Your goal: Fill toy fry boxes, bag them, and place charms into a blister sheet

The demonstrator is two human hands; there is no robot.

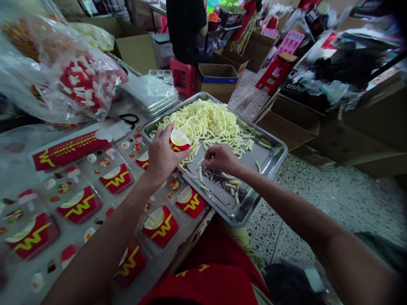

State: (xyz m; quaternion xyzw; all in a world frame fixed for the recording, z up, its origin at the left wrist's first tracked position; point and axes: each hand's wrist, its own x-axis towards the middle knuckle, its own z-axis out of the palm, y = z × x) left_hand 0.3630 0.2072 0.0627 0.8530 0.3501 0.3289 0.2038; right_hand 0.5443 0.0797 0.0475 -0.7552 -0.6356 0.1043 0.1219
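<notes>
"Carton first: where was it?"

"Within the left hand, thumb and fingers closed around it, its pale opening facing up."

"And the right hand?"

"Just right of that grip, low over the metal tray. It was curled inward, though I couldn't tell whether thumb and fingertips met or had hold of a stick. Loose pale sticks lay just on its near side."

"What lay around them?"

"Left of the grip, more red cartons sat among small food-shaped pieces. Just beyond the grip, a pale heap covered the tray's far part."

"Farther out?"

"Black scissor handles showed beyond the left hand; past the tray, a person in black sat on a red stool."
</notes>
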